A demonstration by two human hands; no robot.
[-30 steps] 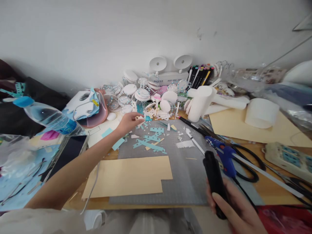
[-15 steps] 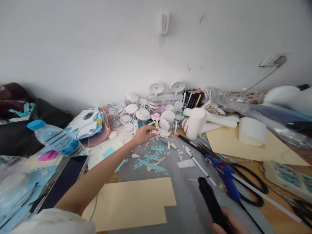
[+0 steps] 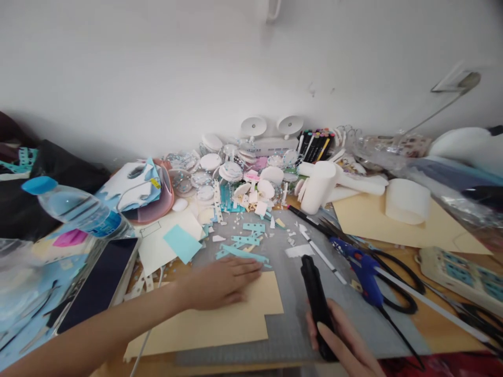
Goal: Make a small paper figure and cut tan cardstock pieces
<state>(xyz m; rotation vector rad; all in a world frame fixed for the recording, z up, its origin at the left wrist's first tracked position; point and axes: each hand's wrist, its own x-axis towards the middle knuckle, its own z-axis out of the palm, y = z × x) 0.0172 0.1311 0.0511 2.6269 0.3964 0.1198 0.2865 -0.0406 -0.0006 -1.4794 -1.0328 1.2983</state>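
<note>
Over the top part of a notched cream card sheet [image 3: 220, 335], my left hand [image 3: 220, 283] is flat with its fingers stretched out; whether it presses on the sheet is hard to tell. My right hand [image 3: 334, 330] is wrapped round a black utility knife [image 3: 314, 288], held upright-slanted to the right of the sheet. No blade shows at its tip. Both are above a grey cutting mat [image 3: 291, 335]. Punched turquoise strips [image 3: 243, 254] lie just beyond my left fingers, and a white paper scrap [image 3: 301, 251] lies beyond the knife.
Scissors [image 3: 396, 256], a blue glue gun [image 3: 363, 272] and a power strip [image 3: 451, 267] lie on the right. A water bottle [image 3: 78, 209] and a phone [image 3: 98, 283] are on the left. White round pieces [image 3: 231, 171] and markers [image 3: 316, 146] crowd the wall side.
My left hand has come back from the white pieces at the rear to the card sheet. My right hand has risen further into view with the knife. The view has tilted down slightly.
</note>
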